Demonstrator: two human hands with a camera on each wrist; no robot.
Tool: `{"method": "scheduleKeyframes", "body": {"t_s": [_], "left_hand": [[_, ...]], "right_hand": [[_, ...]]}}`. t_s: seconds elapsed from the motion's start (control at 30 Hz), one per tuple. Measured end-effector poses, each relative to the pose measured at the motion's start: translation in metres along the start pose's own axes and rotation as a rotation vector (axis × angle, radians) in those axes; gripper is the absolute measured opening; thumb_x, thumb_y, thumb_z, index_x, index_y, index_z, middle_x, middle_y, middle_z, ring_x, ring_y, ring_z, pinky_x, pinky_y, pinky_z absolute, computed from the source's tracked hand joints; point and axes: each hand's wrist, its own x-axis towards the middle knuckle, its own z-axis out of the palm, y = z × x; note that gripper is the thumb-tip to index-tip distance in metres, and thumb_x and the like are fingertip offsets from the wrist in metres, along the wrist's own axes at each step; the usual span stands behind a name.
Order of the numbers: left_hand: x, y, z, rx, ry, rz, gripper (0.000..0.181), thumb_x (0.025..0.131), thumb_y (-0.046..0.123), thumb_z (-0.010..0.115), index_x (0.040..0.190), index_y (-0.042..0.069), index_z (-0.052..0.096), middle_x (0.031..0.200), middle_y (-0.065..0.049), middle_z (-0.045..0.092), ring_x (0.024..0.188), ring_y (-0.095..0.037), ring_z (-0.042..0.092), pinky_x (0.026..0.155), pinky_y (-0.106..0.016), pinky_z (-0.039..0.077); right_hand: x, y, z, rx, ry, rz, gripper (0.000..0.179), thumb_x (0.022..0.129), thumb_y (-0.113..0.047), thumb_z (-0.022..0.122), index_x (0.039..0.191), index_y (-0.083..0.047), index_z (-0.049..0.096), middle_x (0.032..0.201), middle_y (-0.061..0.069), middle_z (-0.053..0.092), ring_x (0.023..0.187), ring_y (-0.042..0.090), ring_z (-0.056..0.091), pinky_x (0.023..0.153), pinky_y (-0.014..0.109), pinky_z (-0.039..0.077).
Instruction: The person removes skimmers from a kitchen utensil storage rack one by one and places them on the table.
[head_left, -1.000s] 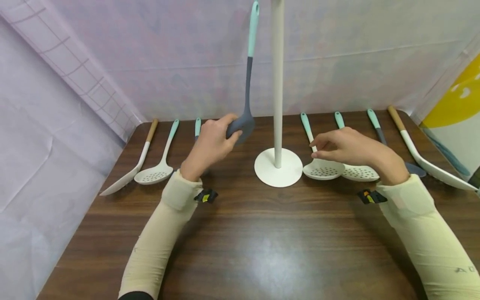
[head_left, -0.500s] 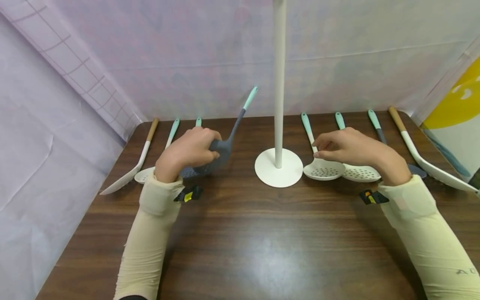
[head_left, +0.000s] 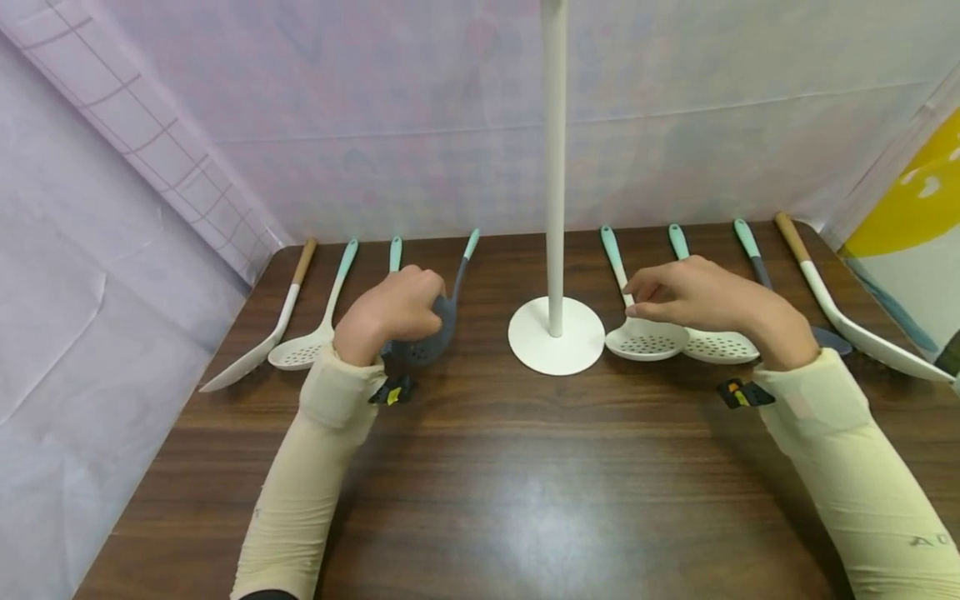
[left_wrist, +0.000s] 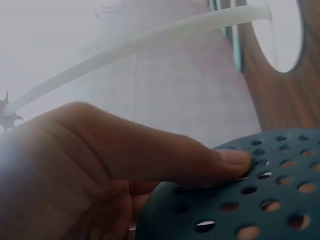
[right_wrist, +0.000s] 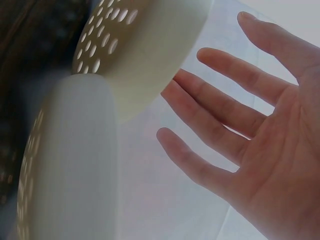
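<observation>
My left hand (head_left: 393, 312) grips a dark grey-blue skimmer (head_left: 442, 329) by its perforated head. In the left wrist view the thumb presses the top of that skimmer's holed bowl (left_wrist: 280, 195), with fingers seen beneath. Its mint-tipped handle points away toward the back edge, low over the table. Another mint handle (head_left: 395, 254) shows behind the left hand, its head largely hidden. My right hand (head_left: 697, 296) hovers with relaxed, spread fingers over two white skimmers, the nearer-to-centre one (head_left: 648, 340) and its neighbour (head_left: 722, 346). Nothing is in the right palm (right_wrist: 285, 135).
A white pole (head_left: 555, 167) on a round base (head_left: 555, 358) stands mid-table. At left lie a wooden-handled white turner (head_left: 262, 346) and a white skimmer (head_left: 307, 348). A dark utensil (head_left: 828, 340) and another wooden-handled white one (head_left: 862, 333) lie at right. A sheet-covered wall backs the table (head_left: 480, 500).
My left hand has brought the dark skimmer left and down from beside the pole, its handle dropping from upright to low over the table. The right hand has stayed in place.
</observation>
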Motion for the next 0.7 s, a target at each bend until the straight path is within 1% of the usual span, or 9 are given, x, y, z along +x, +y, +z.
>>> {"method": "scheduleKeyframes", "body": {"t_s": [0.13, 0.23, 0.37, 0.43, 0.57, 0.7], "left_hand": [[0.004, 0.0, 0.005, 0.024, -0.006, -0.059, 0.034, 0.086, -0.008, 0.047, 0.065, 0.016, 0.035, 0.063, 0.003, 0.023, 0.057, -0.012, 0.016, 0.053, -0.029, 0.023], [0.006, 0.001, 0.009, 0.07, 0.001, -0.088, 0.029, 0.089, -0.005, 0.05, 0.069, 0.014, 0.04, 0.066, 0.001, 0.028, 0.056, -0.013, 0.021, 0.054, -0.03, 0.026], [0.011, 0.003, 0.016, 0.146, 0.03, -0.099, 0.026, 0.091, -0.001, 0.056, 0.071, 0.013, 0.044, 0.069, 0.0, 0.032, 0.059, -0.015, 0.027, 0.056, -0.032, 0.031], [0.014, 0.005, 0.02, 0.167, 0.035, -0.102, 0.025, 0.091, 0.002, 0.059, 0.072, 0.012, 0.047, 0.07, -0.001, 0.035, 0.061, -0.015, 0.029, 0.057, -0.033, 0.032], [0.019, 0.009, 0.026, 0.187, 0.02, -0.112, 0.024, 0.091, 0.003, 0.061, 0.072, 0.013, 0.05, 0.071, -0.001, 0.037, 0.062, -0.016, 0.032, 0.056, -0.032, 0.033], [0.023, 0.011, 0.031, 0.186, -0.005, -0.112, 0.026, 0.091, 0.002, 0.059, 0.071, 0.013, 0.047, 0.07, 0.0, 0.033, 0.061, -0.016, 0.03, 0.055, -0.031, 0.03]], "right_hand": [[0.001, 0.0, 0.0, 0.007, -0.01, 0.007, 0.033, 0.101, -0.032, 0.069, 0.126, -0.013, 0.071, 0.113, 0.001, 0.077, 0.094, 0.017, 0.073, 0.08, 0.042, 0.058], [0.001, -0.001, 0.0, 0.012, -0.017, 0.01, 0.034, 0.101, -0.034, 0.069, 0.127, -0.012, 0.071, 0.112, 0.001, 0.077, 0.096, 0.018, 0.073, 0.081, 0.043, 0.059], [0.001, -0.002, 0.0, 0.005, -0.017, 0.008, 0.035, 0.101, -0.036, 0.068, 0.126, -0.013, 0.071, 0.112, 0.002, 0.077, 0.098, 0.02, 0.074, 0.084, 0.045, 0.059], [0.001, -0.001, 0.0, 0.003, -0.016, 0.006, 0.034, 0.101, -0.036, 0.068, 0.126, -0.013, 0.071, 0.112, 0.002, 0.078, 0.098, 0.019, 0.074, 0.084, 0.045, 0.059], [0.0, -0.001, 0.0, 0.007, -0.016, 0.004, 0.034, 0.101, -0.035, 0.068, 0.126, -0.013, 0.071, 0.111, 0.002, 0.078, 0.098, 0.019, 0.074, 0.084, 0.044, 0.059], [0.0, -0.001, 0.001, 0.01, -0.015, 0.0, 0.033, 0.101, -0.035, 0.068, 0.125, -0.013, 0.071, 0.112, 0.002, 0.077, 0.096, 0.019, 0.074, 0.082, 0.044, 0.059]]}}
